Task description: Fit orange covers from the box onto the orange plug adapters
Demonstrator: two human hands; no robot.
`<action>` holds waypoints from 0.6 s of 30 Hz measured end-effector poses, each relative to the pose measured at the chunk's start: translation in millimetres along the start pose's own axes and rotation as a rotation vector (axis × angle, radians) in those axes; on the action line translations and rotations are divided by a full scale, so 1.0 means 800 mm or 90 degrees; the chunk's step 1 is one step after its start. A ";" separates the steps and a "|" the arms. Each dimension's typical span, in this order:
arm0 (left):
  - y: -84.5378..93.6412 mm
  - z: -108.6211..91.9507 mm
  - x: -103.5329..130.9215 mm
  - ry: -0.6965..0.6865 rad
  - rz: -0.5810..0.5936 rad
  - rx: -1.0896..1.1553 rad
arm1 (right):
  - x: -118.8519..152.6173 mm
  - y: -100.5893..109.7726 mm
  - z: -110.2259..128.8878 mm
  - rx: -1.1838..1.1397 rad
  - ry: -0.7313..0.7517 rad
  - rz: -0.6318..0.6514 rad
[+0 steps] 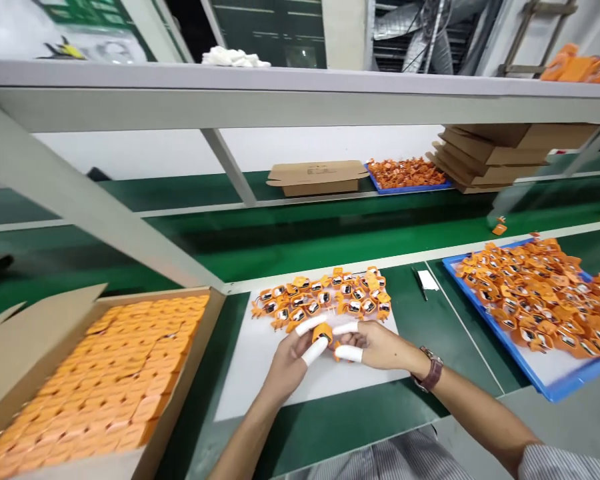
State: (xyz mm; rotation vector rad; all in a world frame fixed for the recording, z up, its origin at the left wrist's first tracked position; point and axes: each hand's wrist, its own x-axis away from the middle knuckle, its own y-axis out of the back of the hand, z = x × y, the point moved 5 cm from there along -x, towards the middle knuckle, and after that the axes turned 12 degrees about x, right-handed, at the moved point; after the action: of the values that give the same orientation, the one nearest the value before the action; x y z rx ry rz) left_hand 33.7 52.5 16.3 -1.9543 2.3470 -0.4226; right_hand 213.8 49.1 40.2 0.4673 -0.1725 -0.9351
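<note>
Over a green workbench point(430, 347), left grip point(314, 340) pinching an orange part point(322, 333), right grip point(351, 341) loosely curled

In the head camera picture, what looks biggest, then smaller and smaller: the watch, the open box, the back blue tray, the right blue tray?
Largest to smallest, as they look:
1. Open box
2. Right blue tray
3. Back blue tray
4. Watch
</note>
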 end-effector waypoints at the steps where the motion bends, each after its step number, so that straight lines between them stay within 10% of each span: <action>1: -0.001 0.000 -0.001 -0.010 -0.003 -0.005 | 0.000 0.000 -0.008 -0.015 -0.008 -0.029; 18: 0.005 0.013 0.008 -0.130 0.086 -0.134 | -0.020 -0.008 -0.009 -0.098 0.050 -0.141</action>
State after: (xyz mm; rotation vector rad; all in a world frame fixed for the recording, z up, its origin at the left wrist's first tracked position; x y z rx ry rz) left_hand 30.6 45.3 5.7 -1.8016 2.4532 0.0330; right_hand 202.2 61.5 31.9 0.3855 0.0241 -1.1359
